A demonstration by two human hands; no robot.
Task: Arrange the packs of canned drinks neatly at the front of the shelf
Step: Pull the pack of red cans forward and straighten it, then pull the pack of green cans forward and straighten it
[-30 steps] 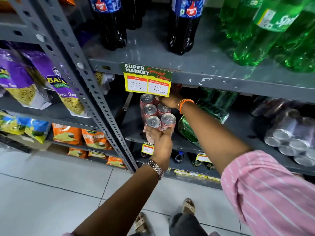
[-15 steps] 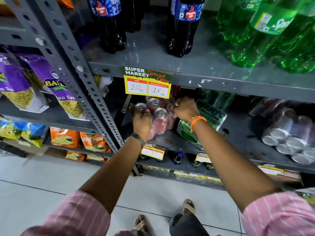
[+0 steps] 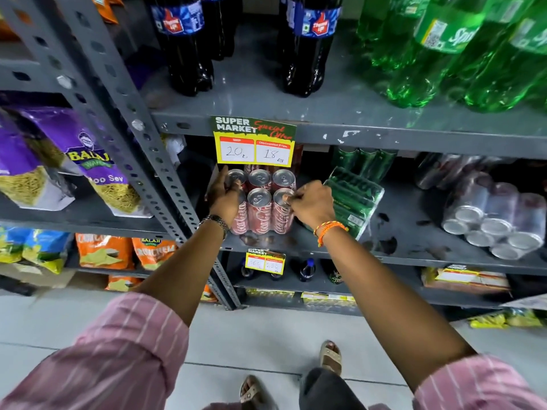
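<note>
A shrink-wrapped pack of red cola cans (image 3: pixel 260 208) stands upright near the front edge of the grey middle shelf (image 3: pixel 402 232), at its left end. My left hand (image 3: pixel 222 194) grips the pack's left side, fingers over a rear can top. My right hand (image 3: pixel 310 202) pinches the top rim of the front right can. A pack of green cans (image 3: pixel 352 199) leans tilted just right of my right hand. A pack of silver-topped cans (image 3: pixel 488 220) lies on its side at the shelf's right.
A yellow price tag (image 3: pixel 255 143) hangs over the red pack from the upper shelf edge. Dark cola bottles (image 3: pixel 186 48) and green bottles (image 3: pixel 444 54) stand above. A slotted upright post (image 3: pixel 148 161) borders the bay on the left, with snack bags (image 3: pixel 88 173) beyond.
The red pack has been turned from lying on its side to standing upright near the shelf front. Both hands shifted to its two sides.
</note>
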